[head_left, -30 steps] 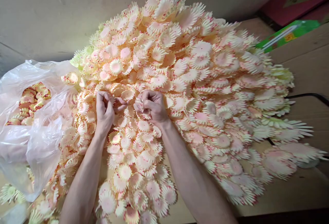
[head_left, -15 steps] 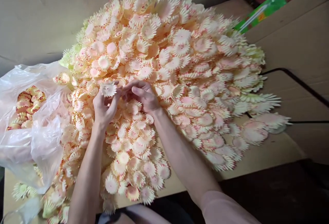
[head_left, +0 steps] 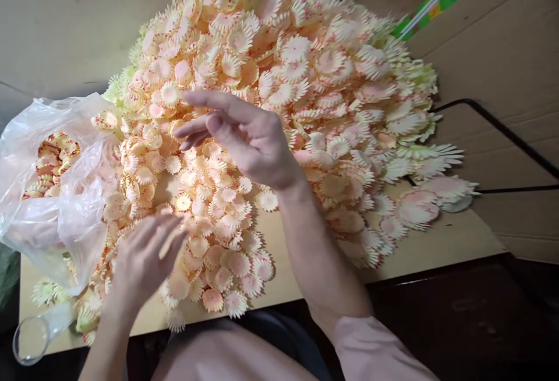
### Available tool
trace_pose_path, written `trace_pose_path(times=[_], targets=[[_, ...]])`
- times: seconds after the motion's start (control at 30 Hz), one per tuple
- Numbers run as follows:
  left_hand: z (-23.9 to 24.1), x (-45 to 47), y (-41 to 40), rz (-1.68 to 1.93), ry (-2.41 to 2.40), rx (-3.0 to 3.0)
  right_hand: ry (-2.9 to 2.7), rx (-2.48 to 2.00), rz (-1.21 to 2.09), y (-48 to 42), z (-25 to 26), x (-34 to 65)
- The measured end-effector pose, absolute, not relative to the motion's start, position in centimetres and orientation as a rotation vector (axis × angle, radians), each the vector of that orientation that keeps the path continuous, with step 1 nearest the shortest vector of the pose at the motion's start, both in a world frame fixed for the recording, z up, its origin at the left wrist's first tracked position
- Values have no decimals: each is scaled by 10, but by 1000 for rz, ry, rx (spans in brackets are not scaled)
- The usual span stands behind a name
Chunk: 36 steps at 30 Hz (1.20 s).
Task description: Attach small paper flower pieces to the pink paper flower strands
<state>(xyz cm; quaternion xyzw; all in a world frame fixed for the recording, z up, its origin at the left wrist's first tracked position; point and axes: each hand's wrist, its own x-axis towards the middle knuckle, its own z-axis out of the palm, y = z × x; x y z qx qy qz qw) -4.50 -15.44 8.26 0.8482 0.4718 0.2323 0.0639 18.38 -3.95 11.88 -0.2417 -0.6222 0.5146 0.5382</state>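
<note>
Pale cream flower pieces with fringed, pink-flecked edges form a big heap [head_left: 297, 78] on the table, and a smaller group of the same flower pieces [head_left: 227, 223] lies nearer me. My right hand [head_left: 257, 142] hovers over the middle, its fingers stretched and apart, with nothing seen in it. Lower left, my left hand [head_left: 148, 258] is over the near flower pieces, slightly blurred. Its fingers look spread with the thumb apart, and no held piece shows. The surface under its palm is hidden.
A translucent plastic bag [head_left: 78, 212] with more flower pieces stands at the left. A clear glass [head_left: 32, 340] lies at the front left corner. Cardboard [head_left: 489, 60], a bent black rod [head_left: 502, 130] and a green packet [head_left: 437, 8] are on the right.
My hands were together at a fringed flower piece; now they are apart. The left has dropped toward me, the right has lifted and opened. The piece is gone from the fingers.
</note>
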Motion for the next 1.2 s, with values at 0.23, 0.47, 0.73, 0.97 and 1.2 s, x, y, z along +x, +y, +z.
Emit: trace_pose_path(times=[0.23, 0.47, 0.73, 0.97, 1.2], targets=[[38, -40, -262, 424, 1423, 2671, -2414, -824, 674, -137, 88, 215], [6, -61, -191, 544, 1615, 2649, -2566, -1077, 289, -145, 21, 213], [64, -55, -173, 565, 1780, 2771, -2204, -1134, 121, -103, 36, 216], [54, -31, -259, 593, 1614, 2615, -2064, -1143, 165, -154, 38, 243], [37, -12, -267, 723, 1597, 2385, -1873, -1161, 180, -179, 27, 249]])
